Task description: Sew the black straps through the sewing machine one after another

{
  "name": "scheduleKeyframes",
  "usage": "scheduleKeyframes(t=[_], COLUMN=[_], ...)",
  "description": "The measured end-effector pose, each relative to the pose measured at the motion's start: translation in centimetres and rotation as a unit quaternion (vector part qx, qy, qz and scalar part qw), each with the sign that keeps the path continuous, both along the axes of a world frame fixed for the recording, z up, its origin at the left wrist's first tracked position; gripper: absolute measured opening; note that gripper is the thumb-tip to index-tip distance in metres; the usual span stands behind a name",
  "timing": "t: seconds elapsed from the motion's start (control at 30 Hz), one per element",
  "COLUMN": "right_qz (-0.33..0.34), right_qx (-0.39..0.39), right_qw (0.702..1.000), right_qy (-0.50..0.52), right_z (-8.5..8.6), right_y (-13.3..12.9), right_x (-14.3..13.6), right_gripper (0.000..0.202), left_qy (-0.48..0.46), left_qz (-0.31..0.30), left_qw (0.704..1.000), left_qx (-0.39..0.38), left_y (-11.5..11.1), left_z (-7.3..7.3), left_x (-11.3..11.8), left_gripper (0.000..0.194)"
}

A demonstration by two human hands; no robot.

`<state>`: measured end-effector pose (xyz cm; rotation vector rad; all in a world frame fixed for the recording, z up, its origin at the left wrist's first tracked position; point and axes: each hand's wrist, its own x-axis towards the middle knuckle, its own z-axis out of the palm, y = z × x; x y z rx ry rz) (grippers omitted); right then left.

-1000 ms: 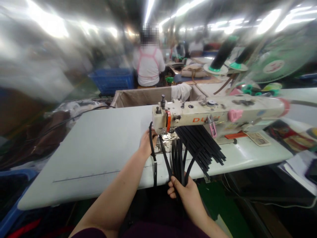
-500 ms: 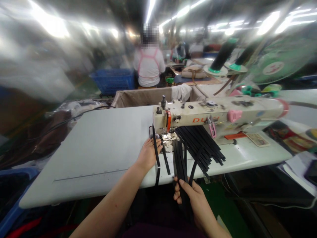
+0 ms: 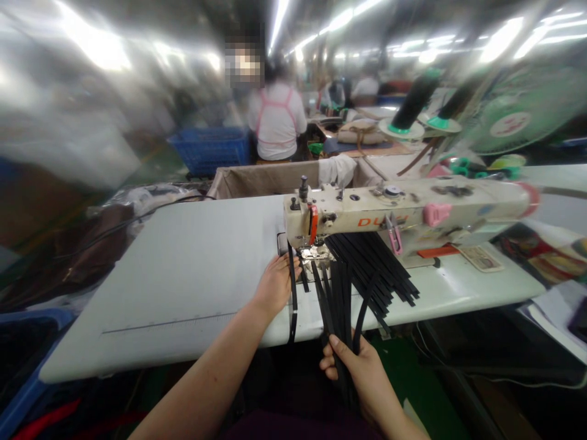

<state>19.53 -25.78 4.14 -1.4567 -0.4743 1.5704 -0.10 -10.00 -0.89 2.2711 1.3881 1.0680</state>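
Note:
My right hand (image 3: 351, 363) is closed around a bundle of narrow black strips (image 3: 340, 305) at the table's front edge, the strips fanning up toward the needle plate (image 3: 316, 260). My left hand (image 3: 275, 284) lies flat on the table left of the needle plate, fingers stretched out toward the presser foot. One long black strip (image 3: 293, 284) crosses over its fingers and hangs past the table edge. By its fingertips, a short strip end (image 3: 305, 281) sticks out from the foot of the sewing machine (image 3: 348, 214). More black strips (image 3: 378, 269) lie piled under the machine arm.
Pink-handled thread snips (image 3: 394, 235) hang on the machine. Thread cones (image 3: 415, 104) and a fan (image 3: 509, 122) stand at the right rear. Beyond the table are a cloth-lined bin (image 3: 257, 179), a blue crate (image 3: 208, 150) and a seated person (image 3: 277, 122).
The strip end beside my left fingertips has become shorter toward the presser foot. In my right hand the strips have spread apart, one leaning left. Both hands stay nearly in place.

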Motion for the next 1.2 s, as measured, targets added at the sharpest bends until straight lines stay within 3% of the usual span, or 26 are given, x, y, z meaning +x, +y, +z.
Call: scheduleKeyframes(t=[0.47, 0.83, 1.0, 1.1, 1.2], right_qz=[0.008, 0.018, 0.02, 0.019, 0.031], right_qx=[0.026, 0.027, 0.037, 0.05, 0.058], right_qw=[0.999, 0.999, 0.999, 0.998, 0.997], right_qy=[-0.017, -0.034, -0.033, -0.029, -0.033], right_z=[0.5, 0.3, 0.2, 0.0, -0.1], right_y=[-0.1, 0.1, -0.2, -0.2, -0.1], right_x=[-0.3, -0.2, -0.1, -0.1, -0.2], right_gripper=[0.062, 0.065, 0.063, 0.062, 0.059], left_qy=[0.026, 0.039, -0.002, -0.067, -0.108], left_qz=[0.009, -0.009, 0.0, 0.071, 0.158], left_qw=[1.0, 0.999, 1.0, 0.995, 0.979], left_qx=[0.008, 0.018, -0.002, 0.003, 0.066], left_y=[0.0, 0.1, 0.4, 0.5, -0.3], left_z=[-0.3, 0.4, 0.1, 0.4, 1.6], left_x=[0.3, 0.4, 0.2, -0.3, -0.5], left_gripper=[0.024, 0.02, 0.024, 0.032, 0.045])
